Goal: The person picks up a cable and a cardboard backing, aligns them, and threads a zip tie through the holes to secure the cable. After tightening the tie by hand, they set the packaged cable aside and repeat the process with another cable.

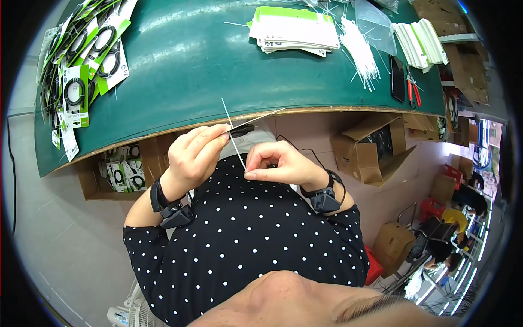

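My left hand (pixel 192 157) is closed on a thin card (pixel 260 117), seen almost edge-on in front of my body, just off the table's front edge. Something black, which looks like a cable (pixel 243 131), sits against the card's near side by the fingertips. A thin white cable tie (pixel 237 148) crosses the card there, one end sticking up past it. With thumb and finger, my right hand (pixel 282 164) pinches the lower end of that tie. Whether the tie passes through the card, I cannot tell.
On the green table (pixel 180 65) lie carded black cables (pixel 76 92) at the left, stacked cards (pixel 294 30), loose cable ties (pixel 359 54), a phone (pixel 397 79) and red-handled cutters (pixel 414 90). Cardboard boxes (pixel 370 150) stand below. Other people (pixel 455 220) are far right.
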The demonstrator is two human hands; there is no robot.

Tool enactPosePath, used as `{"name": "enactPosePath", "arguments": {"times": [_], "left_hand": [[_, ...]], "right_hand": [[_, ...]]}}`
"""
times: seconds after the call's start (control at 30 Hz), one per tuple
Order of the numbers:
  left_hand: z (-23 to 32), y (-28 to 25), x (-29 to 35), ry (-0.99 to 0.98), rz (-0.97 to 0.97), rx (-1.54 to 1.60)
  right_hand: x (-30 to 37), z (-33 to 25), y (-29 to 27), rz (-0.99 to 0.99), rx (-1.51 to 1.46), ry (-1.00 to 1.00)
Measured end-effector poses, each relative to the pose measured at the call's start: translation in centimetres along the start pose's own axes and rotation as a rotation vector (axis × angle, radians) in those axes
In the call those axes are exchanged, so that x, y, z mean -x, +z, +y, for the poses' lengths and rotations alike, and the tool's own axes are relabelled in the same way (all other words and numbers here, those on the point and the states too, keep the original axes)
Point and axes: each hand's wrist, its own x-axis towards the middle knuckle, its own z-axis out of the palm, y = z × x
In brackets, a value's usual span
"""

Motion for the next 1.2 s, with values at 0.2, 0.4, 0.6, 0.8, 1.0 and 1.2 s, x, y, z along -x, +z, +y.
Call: {"name": "enactPosePath", "arguments": {"times": [0.2, 0.4, 0.6, 0.8, 1.0, 1.2], "left_hand": [[0.5, 0.2, -0.4, -0.078, -0.037, 0.1], [1.0, 1.1, 1.0, -0.421, -0.172, 0.394], [0.3, 2.8, 2.7, -1.074, -0.462, 0.968], [0.0, 3.4, 2.6, -1.357, -0.574, 1.14], [-0.2, 3.6, 2.8, -1.383, -0.571, 1.199], [-0.4, 3.9, 3.0, -1.419, -0.581, 1.216]], "right_hand": [[0.6, -1.2, -0.5, -0.067, 0.126, -0.039], [0.1, -3.2, -0.8, 0.011, -0.072, 0.311], [-0.1, -0.7, -1.7, 0.047, 0.006, 0.266], [-0.4, -0.2, -1.6, 0.147, -0.013, 0.316], [-0.3, 0.2, -1.9, 0.173, 0.07, 0.288], [-0.6, 0.4, -1.4, 0.239, 0.095, 0.265]]}}
